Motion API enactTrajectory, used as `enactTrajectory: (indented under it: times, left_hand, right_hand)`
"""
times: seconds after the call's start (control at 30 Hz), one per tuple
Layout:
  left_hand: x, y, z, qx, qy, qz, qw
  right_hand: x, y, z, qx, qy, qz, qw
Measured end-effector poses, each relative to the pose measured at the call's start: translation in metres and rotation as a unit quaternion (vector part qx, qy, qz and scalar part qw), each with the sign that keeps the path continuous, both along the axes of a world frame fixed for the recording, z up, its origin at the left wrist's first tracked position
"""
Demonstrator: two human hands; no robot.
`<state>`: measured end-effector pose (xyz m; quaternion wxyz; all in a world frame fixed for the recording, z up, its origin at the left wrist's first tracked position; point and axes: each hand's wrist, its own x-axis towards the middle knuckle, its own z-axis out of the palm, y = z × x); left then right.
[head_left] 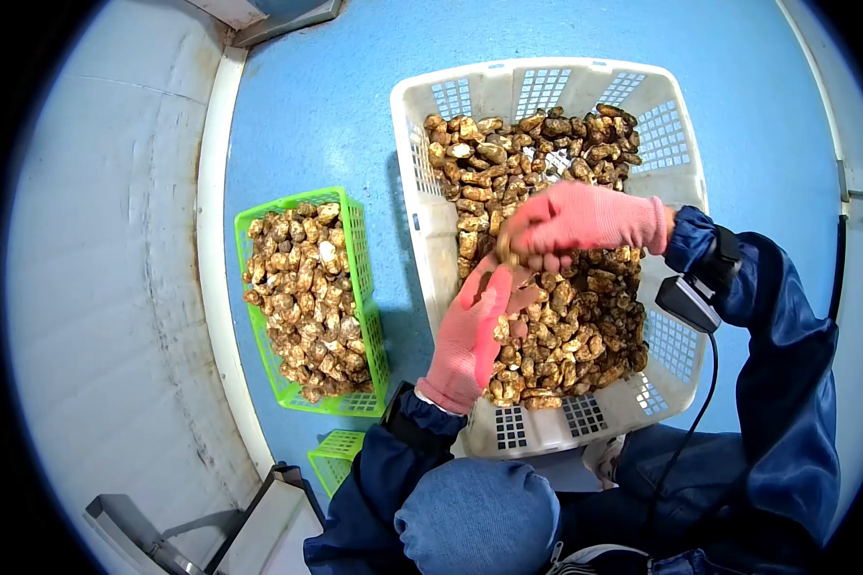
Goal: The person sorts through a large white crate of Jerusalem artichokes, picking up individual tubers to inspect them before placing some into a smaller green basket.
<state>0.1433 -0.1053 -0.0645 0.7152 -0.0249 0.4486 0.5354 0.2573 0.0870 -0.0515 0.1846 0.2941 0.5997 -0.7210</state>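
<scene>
My right hand (590, 220), in a pink glove, pinches a brown-and-cream lumpy piece (510, 253) over the large white basket (414, 244). My left hand (465, 335), also gloved in pink, is turned palm inward just below, its thumb and fingertips close under the right fingers. Its soiled fingers curl around another lumpy piece (501, 330) at the palm. Beneath both hands lies a wide heap of similar knobbly pieces (571, 331), which look like mushrooms or tubers. Small pale scraps (554, 161) show among them near the far side.
On the left, a green basket (362, 273) is heaped with the same kind of pieces. A smaller green basket (334, 458) stands below it, partly hidden by my left sleeve. The blue floor (355, 105) meets a white wall (115, 240). A cabled device (688, 305) sits at my right wrist.
</scene>
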Motion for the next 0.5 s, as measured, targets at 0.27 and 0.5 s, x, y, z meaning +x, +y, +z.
enactTrajectory:
  times: [0.27,0.5]
  left_hand:
    - [-0.004,-0.004,0.01,0.066,0.06,-0.075,0.993]
    - [-0.006,-0.006,0.007,0.046,0.05,-0.099,0.993]
  right_hand:
    - [-0.037,0.007,-0.071,0.523,-0.153,0.055,0.837]
    - [-0.029,0.008,-0.063,0.493,-0.092,0.059,0.863]
